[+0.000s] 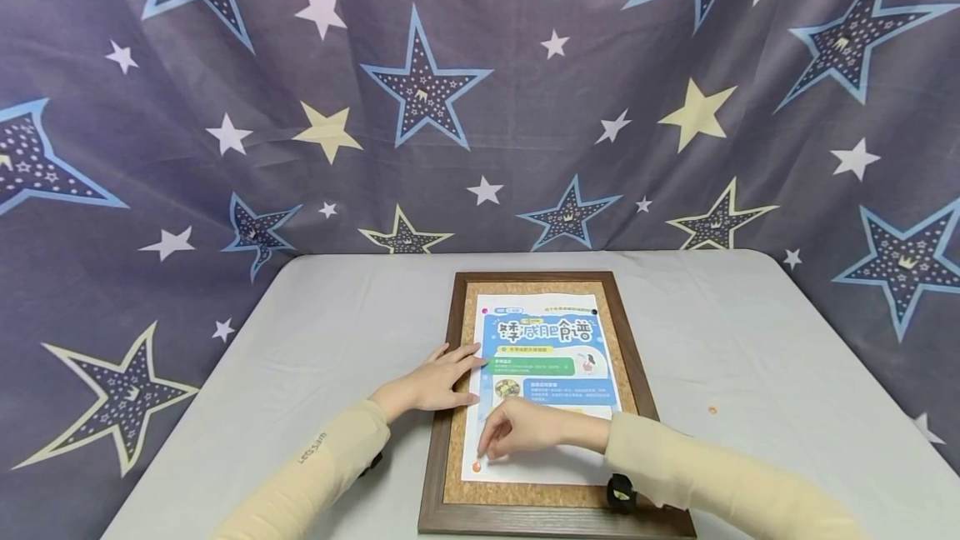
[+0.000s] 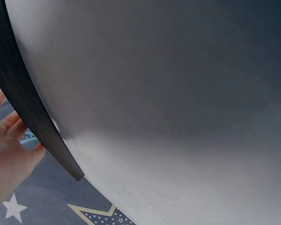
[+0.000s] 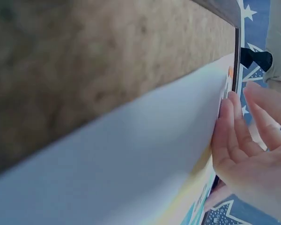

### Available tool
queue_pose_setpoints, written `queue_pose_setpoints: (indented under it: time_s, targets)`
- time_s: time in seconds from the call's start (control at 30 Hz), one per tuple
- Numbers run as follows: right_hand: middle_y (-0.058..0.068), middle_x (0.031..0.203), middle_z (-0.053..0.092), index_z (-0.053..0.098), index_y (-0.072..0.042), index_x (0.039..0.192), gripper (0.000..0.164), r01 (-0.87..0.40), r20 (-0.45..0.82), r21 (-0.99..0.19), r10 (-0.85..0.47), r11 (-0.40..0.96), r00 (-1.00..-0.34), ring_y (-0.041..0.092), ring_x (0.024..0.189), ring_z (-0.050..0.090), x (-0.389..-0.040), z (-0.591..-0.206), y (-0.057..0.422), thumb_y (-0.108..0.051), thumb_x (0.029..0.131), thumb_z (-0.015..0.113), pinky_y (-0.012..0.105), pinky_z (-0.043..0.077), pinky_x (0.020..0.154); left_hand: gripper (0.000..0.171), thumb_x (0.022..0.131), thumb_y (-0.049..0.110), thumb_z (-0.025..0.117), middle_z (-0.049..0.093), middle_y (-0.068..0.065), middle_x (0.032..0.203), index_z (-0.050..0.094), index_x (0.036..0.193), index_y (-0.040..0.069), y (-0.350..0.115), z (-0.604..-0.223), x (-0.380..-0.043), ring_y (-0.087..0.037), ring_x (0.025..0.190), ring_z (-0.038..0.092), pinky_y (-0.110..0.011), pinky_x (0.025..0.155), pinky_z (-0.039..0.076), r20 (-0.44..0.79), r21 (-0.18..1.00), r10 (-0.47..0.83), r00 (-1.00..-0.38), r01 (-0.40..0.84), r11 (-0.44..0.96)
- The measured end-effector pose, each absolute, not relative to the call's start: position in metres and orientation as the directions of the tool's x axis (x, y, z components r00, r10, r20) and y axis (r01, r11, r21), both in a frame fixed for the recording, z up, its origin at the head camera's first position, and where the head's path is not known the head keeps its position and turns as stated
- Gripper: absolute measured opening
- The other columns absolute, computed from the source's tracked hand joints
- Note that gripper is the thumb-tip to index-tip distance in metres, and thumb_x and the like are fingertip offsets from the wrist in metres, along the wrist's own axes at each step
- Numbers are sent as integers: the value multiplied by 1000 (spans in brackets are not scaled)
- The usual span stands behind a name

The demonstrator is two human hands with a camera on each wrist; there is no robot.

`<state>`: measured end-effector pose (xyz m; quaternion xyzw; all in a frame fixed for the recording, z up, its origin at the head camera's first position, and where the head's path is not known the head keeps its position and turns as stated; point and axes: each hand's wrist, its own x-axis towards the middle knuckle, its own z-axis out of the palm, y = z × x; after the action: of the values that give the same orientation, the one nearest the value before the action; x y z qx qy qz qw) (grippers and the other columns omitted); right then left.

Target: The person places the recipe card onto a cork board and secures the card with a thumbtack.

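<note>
A printed poster [image 1: 538, 440] with Chinese text lies on a cork board [image 1: 525, 495] in a dark wooden frame [image 1: 628, 340]. A pink pushpin [image 1: 484, 311] sits at the poster's top left corner and a black pushpin [image 1: 594, 312] at its top right. At the bottom left corner is an orange pushpin [image 1: 477, 467]. My right hand [image 1: 521, 427] is just above that pin, fingers bent and fingertips close beside it; the right wrist view shows the pin [image 3: 230, 71] apart from the fingers. My left hand [image 1: 435, 382] spreads across the frame's left side, fingertips on the poster's edge.
A small orange piece [image 1: 712, 411] lies on the grey-white tabletop [image 1: 757, 340], right of the frame. A star-patterned curtain [image 1: 517, 148] hangs behind the table. Dark wrist devices [image 1: 621, 493] sit under both sleeves.
</note>
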<state>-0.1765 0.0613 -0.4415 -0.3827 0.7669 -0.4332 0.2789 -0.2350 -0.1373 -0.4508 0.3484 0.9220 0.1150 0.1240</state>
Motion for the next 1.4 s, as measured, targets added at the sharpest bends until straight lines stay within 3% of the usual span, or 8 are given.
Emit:
queue_pose_setpoints:
  time_s: [0.43, 0.73, 1.07, 1.4]
  targets:
    - [3, 86, 67, 67, -2, 90, 12, -410, -58, -828, -786, 382, -616, 0, 72, 58, -177, -435, 88, -4, 80, 62, 16, 48, 69, 60, 86, 44, 51, 20, -9, 145, 36, 136, 15, -139, -451, -235, -25, 132, 19, -50, 106, 6, -149, 300, 674, -723, 617, 728]
    - [-1, 79, 63, 66, -1, 90, 12, -420, -26, -808, -737, 413, -675, 2, 71, 55, -174, -429, 109, -7, 81, 61, 18, 47, 69, 59, 86, 43, 52, 20, -10, 145, 37, 135, 15, -138, -452, -235, -25, 132, 20, -49, 106, 6, -144, 298, 682, -717, 625, 721]
    - [5, 90, 64, 65, -3, 97, 17, -473, 27, -751, -694, 461, -720, 10, 83, 57, -171, -420, 140, -11, 83, 59, 25, 48, 76, 60, 86, 44, 51, 19, -9, 145, 36, 136, 15, -138, -452, -235, -25, 133, 18, -49, 107, 6, -148, 299, 685, -713, 628, 718]
    - [3, 91, 63, 64, -4, 99, 18, -449, 42, -717, -609, 534, -792, 7, 78, 55, -164, -412, 171, -13, 86, 57, 23, 48, 66, 60, 86, 44, 50, 20, -10, 145, 36, 136, 14, -138, -450, -233, -25, 132, 19, -49, 107, 6, -143, 301, 680, -719, 623, 722]
